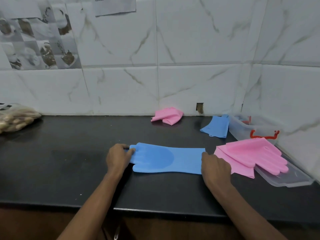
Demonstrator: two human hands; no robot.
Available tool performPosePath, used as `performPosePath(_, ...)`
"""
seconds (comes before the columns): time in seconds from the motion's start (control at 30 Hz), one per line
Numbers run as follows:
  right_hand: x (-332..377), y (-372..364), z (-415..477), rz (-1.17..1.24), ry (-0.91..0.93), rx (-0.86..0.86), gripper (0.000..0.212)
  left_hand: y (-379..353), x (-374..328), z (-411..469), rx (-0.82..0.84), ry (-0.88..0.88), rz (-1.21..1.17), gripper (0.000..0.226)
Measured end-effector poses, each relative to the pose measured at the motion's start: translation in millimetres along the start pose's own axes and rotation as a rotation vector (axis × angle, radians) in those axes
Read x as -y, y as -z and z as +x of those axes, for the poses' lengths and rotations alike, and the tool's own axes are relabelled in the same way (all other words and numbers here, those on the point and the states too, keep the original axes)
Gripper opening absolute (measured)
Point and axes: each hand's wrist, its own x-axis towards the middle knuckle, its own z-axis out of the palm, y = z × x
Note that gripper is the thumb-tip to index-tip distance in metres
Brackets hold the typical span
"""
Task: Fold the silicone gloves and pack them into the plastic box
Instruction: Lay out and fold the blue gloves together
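A blue silicone glove (166, 159) lies flat across the black counter (69, 161), fingers to the left, cuff to the right. My left hand (117, 157) pinches its fingertip end with thumb on top. At the cuff end my right hand (214, 168) holds the edge, fingers curled over it. A pink glove (254, 155) lies spread to the right, partly on a clear lid (285, 179). The clear plastic box (245, 129) with red clips stands in the back right corner. A second blue glove (216, 128) leans against the box. A crumpled pink glove (167, 116) sits by the wall.
A bag of pale round items (15, 118) lies at the counter's far left. Tiled walls (190, 66) close off the back and right side. The counter's front edge (155, 211) runs just below my forearms.
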Motion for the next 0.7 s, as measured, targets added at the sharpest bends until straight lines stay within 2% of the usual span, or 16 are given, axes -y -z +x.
performPosePath(0.07,2,2,-4,0.004,0.005,-0.02,0.015,0,0,1,-0.104,-0.085,0.102,0.032)
performPosePath(0.13,4,2,-11,-0.005,0.032,-0.069,0.019,0,-2,1,-0.158,-0.268,0.041,0.038)
performPosePath(0.2,8,-2,-17,-0.022,0.154,-0.106,0.021,-2,-5,-3,-0.069,-0.454,-0.06,0.03)
performPosePath(0.3,7,-10,-24,0.041,0.309,-0.064,0.023,-12,-13,-14,0.252,-0.622,-0.021,0.034)
performPosePath(0.4,-3,-12,-21,0.095,0.32,-0.063,0.018,-23,-15,-19,0.476,-0.65,0.192,0.046)
performPosePath(0.5,-19,-1,-9,0.216,0.208,-0.105,0.027,-23,-14,-17,0.488,-0.625,0.215,0.049)
performPosePath(0.57,-40,8,3,0.197,0.163,-0.15,0.033,-23,-14,-17,0.483,-0.629,0.197,0.049)
performPosePath(0.7,-78,11,6,0.077,0.228,0.045,0.04,-25,-12,-17,0.496,-0.622,0.194,0.05)
